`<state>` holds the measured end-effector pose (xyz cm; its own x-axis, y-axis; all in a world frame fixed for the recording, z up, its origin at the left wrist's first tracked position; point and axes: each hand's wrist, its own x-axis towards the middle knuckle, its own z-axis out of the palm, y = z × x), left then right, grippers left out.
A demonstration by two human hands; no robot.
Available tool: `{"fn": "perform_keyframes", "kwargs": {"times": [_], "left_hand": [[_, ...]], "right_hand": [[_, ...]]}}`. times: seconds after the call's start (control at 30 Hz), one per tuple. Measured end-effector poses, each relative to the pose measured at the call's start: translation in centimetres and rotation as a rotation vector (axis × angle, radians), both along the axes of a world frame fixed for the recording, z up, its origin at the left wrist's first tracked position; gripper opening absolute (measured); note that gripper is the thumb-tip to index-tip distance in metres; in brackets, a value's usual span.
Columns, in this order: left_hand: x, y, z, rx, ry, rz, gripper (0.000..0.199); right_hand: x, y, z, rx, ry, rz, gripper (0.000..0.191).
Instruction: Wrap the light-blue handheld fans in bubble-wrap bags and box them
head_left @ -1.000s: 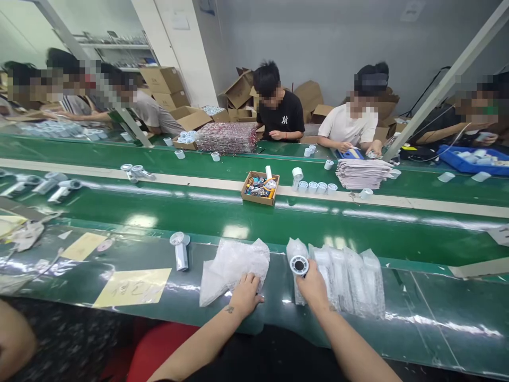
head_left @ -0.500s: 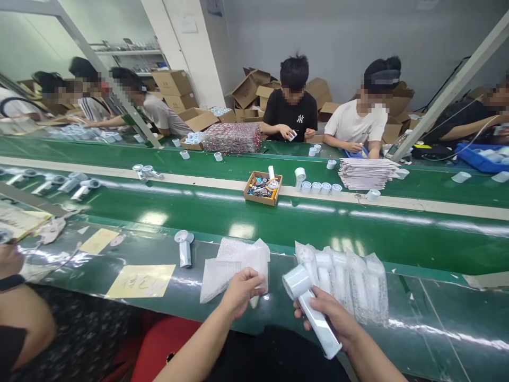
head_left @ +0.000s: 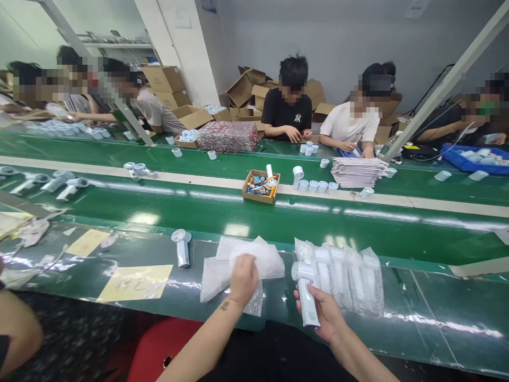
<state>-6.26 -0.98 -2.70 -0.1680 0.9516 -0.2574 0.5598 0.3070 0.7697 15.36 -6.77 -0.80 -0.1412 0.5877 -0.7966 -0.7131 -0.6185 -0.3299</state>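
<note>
My right hand [head_left: 324,313] grips the handle of a pale blue handheld fan [head_left: 308,297], its round head pointing up and away from me. To the left, my left hand [head_left: 244,281] is closed, fingers pinched at the edge of a white bubble-wrap bag [head_left: 268,259]; the fingertips are partly hidden. Under it lie more flat bubble-wrap bags [head_left: 214,278]. Right beside the held fan, several fans in bubble-wrap bags [head_left: 344,276] lie in a row. Another bare fan [head_left: 182,249] lies on the bench, left of the flat bags.
A yellow paper sheet [head_left: 137,282] lies on the green bench at left. Beyond runs a green conveyor [head_left: 191,209], with a cardboard box of small parts [head_left: 260,187] and a stack of flat sheets [head_left: 358,172]. Co-workers sit across; a neighbour's arm [head_left: 19,329] is at left.
My left hand has moved forward and has taken hold of a bubble-wrap bag, which has shifted right across the others. My right hand has turned the fan more upright.
</note>
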Motion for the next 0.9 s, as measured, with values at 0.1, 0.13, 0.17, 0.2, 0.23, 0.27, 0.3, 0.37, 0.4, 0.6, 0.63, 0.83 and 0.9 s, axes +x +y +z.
{"fn": "perform_keyframes", "kwargs": {"times": [0.1, 0.13, 0.17, 0.2, 0.23, 0.27, 0.3, 0.37, 0.4, 0.6, 0.63, 0.83, 0.9], "left_hand": [[4.8, 0.1, -1.3, -0.064, -0.010, -0.163, 0.022], [5.9, 0.3, -1.9, -0.093, -0.002, -0.172, 0.024], [6.5, 0.6, -2.4, -0.119, 0.006, -0.165, 0.023], [6.8, 0.8, -2.9, -0.140, 0.009, -0.152, 0.019], [6.7, 1.1, -3.3, -0.158, 0.002, -0.139, 0.014], [6.4, 1.3, -3.6, -0.176, -0.018, -0.132, 0.011], [6.0, 1.5, -3.6, -0.195, -0.048, -0.131, 0.010], [5.1, 1.7, -3.2, -0.230, -0.142, -0.139, 0.008], [4.8, 1.6, -2.6, -0.243, -0.200, -0.150, 0.008], [4.1, 0.0, 2.3, -0.348, -0.544, -0.290, 0.012], [3.8, -0.2, 3.0, -0.377, -0.588, -0.281, 0.012], [3.1, 0.6, 4.9, -0.332, -0.643, -0.077, 0.023], [3.7, 0.7, 5.4, -0.154, -0.600, -0.131, 0.022]], "right_hand": [[0.1, -0.4, 0.6, 0.012, -0.011, -0.074, 0.017], [0.3, -0.6, 1.0, 0.024, -0.008, -0.088, 0.019], [0.7, -0.8, 1.3, 0.041, -0.011, -0.097, 0.023], [1.2, -1.1, 1.6, 0.062, -0.023, -0.098, 0.027], [1.6, -1.5, 1.9, 0.089, -0.047, -0.097, 0.031], [2.1, -1.9, 2.1, 0.116, -0.080, -0.096, 0.035], [2.4, -2.2, 2.3, 0.144, -0.116, -0.094, 0.039], [2.6, -2.8, 2.5, 0.195, -0.158, -0.042, 0.043], [2.5, -2.9, 2.6, 0.221, -0.153, 0.005, 0.045], [-0.3, -1.0, 4.2, 0.368, 0.055, 0.276, 0.062], [-0.5, -0.6, 4.4, 0.370, 0.065, 0.307, 0.059], [0.4, -1.1, 4.3, 0.324, -0.149, 0.342, 0.052], [0.8, -1.8, 4.0, 0.327, -0.246, 0.308, 0.047]]}}
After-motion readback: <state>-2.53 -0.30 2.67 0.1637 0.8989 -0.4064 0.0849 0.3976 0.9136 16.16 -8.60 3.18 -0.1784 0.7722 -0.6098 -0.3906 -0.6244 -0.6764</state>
